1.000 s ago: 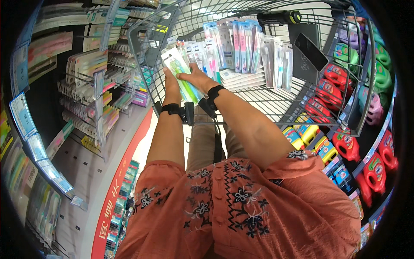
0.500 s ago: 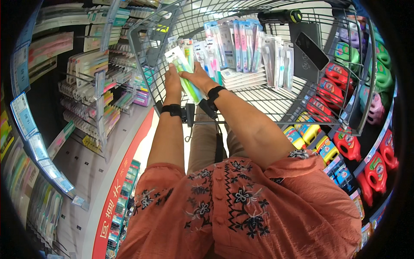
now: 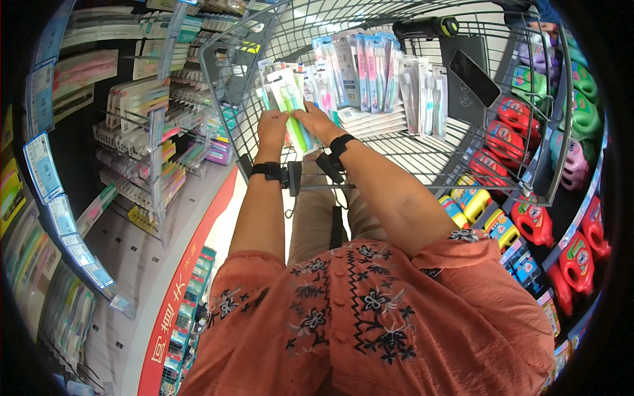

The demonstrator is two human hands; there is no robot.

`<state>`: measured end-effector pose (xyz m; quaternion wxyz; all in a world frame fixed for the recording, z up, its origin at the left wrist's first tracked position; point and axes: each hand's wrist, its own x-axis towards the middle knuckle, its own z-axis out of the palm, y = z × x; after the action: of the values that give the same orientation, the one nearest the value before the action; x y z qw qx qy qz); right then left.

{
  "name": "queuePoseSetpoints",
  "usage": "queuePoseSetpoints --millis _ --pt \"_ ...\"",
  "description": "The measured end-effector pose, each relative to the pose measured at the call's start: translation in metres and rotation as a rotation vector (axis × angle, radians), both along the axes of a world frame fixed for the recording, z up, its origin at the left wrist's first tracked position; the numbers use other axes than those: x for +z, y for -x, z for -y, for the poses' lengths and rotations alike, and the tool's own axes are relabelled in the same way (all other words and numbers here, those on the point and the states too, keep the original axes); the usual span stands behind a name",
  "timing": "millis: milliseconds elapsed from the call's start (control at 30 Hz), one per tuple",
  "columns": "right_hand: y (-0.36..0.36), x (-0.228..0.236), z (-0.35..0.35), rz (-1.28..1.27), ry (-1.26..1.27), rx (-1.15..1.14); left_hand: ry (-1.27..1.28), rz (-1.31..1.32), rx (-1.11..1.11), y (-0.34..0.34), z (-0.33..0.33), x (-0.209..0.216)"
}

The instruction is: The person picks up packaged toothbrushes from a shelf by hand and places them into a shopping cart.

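A packaged toothbrush (image 3: 285,88) with a bright green handle, in a clear and white blister pack, is held over the near left part of the shopping cart (image 3: 383,185). My left hand (image 3: 272,129) grips its left edge and my right hand (image 3: 316,124) its right edge, thumbs on the front. Just behind it are more toothbrush packs, partly covered by it. Farther right inside the cart stand several blue, pink and white toothbrush packs (image 3: 365,69), with another group of packs (image 3: 422,96) beside them.
A black phone (image 3: 474,78) lies on a dark flat case (image 3: 456,49) at the cart's right, near a black cylinder (image 3: 426,27). Hanging toothbrush packs (image 3: 135,99) fill the shelf rack on the left. Red detergent bottles (image 3: 531,221) line the right-hand shelf.
My hands have drawn the green toothbrush pack slightly right. It now stands more upright in view, and my left fingers have curled in closer at its edge.
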<state>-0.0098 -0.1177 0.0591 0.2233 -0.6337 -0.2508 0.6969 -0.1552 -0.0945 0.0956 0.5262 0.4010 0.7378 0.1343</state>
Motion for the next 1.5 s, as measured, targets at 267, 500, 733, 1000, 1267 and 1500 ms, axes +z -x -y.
queuePoseSetpoints --millis 267,500,733,1000,1267,1500 --pt "0.002 -0.001 -0.004 -0.027 0.079 0.050 -0.137 -0.098 -0.112 0.008 -0.005 0.037" --pt "0.005 -0.008 -0.001 0.053 0.078 0.077 -0.227 -0.649 -0.432 0.013 -0.007 0.069" --pt "0.002 0.017 -0.008 0.056 0.092 0.184 -0.093 -0.778 -0.449 0.012 -0.021 0.042" --pt "-0.008 0.030 -0.013 0.159 0.000 0.291 0.079 -0.766 -0.428 -0.004 -0.030 0.050" --pt "-0.029 0.036 -0.023 0.063 -0.009 0.321 0.017 -0.591 -0.541 -0.004 -0.021 0.068" --pt "-0.037 0.125 0.000 -0.038 -0.201 1.180 -0.222 -0.404 -0.417 0.014 0.008 0.123"
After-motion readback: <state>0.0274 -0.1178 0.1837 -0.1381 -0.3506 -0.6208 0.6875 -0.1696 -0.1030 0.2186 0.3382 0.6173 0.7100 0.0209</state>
